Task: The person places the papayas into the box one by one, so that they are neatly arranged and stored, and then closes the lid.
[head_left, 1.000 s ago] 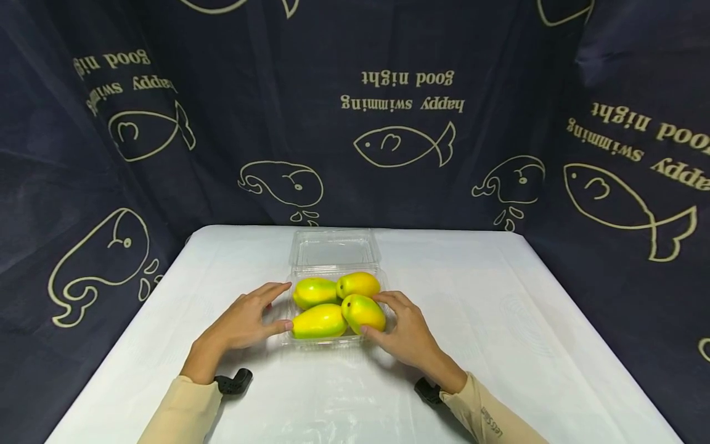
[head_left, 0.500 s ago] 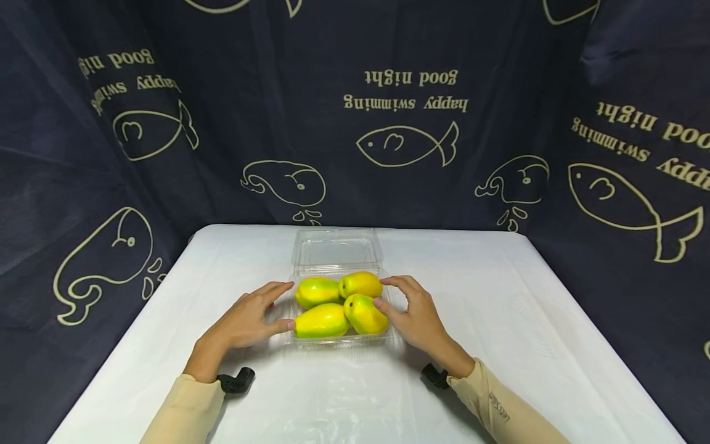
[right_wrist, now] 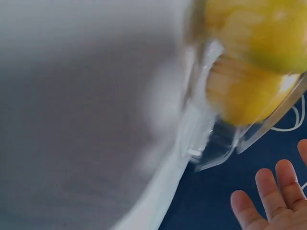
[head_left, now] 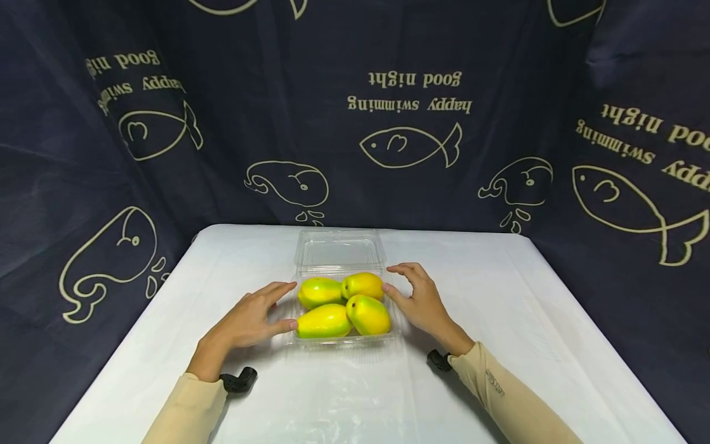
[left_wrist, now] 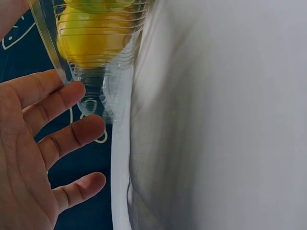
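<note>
A clear plastic clamshell box stands on the table with its lid folded back, away from the person. Several yellow-green mangoes fill its base, among them a front left one and a front right one. At the box's left side is the left hand, thumb and fingers spread; in the left wrist view its fingertips meet the clear wall. The right hand hovers by the back right corner, its thumb near the back right mango. In the right wrist view its fingers hold nothing.
A white cloth covers the table. Behind and beside it hangs a dark blue curtain with fish drawings and upside-down lettering. A black wrist camera sits at the left cuff, another at the right.
The right hand has left the front right mango and moved back and to the right, toward the box's back corner. The left hand has stayed at the box's left side.
</note>
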The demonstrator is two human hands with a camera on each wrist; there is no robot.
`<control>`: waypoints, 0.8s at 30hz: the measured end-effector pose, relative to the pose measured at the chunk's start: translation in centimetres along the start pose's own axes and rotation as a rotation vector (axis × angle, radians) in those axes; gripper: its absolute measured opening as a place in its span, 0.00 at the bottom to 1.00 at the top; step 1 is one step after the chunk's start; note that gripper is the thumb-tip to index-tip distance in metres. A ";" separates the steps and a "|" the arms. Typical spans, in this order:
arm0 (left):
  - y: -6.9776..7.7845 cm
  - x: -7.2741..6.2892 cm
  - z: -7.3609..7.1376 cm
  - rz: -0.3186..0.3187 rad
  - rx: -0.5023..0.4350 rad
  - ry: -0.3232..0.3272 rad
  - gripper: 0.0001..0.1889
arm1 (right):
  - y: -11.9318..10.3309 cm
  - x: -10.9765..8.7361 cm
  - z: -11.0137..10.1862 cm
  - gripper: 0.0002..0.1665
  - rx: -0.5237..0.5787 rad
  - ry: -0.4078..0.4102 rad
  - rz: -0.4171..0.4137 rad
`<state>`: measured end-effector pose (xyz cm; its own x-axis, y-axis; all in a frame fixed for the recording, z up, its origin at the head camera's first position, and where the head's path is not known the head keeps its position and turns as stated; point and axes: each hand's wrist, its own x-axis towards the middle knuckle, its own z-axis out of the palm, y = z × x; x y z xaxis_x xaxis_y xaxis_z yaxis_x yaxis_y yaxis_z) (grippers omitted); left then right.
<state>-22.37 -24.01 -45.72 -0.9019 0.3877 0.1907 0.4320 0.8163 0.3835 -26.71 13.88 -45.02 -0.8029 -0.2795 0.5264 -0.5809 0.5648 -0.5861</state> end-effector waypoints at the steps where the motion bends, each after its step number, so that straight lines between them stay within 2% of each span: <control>1: 0.0 0.0 0.0 0.000 0.001 0.001 0.47 | 0.3 0.1 0.1 0.25 -0.005 -0.013 0.015; 7: 0.1 0.2 -0.2 0.000 0.008 -0.003 0.47 | 1.6 0.9 0.3 0.28 -0.038 -0.068 0.094; 12: 0.2 0.1 -0.5 -0.010 0.002 -0.002 0.48 | 2.3 1.5 0.2 0.31 -0.056 -0.102 0.115; 24: 0.1 -0.2 0.0 -0.026 0.002 -0.009 0.48 | 4.1 2.9 0.7 0.38 -0.043 -0.210 0.168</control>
<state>-22.17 -24.03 -45.70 -0.9129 0.3700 0.1723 0.4081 0.8271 0.3865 -31.53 14.82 -46.34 -0.9005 -0.3309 0.2822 -0.4343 0.6481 -0.6256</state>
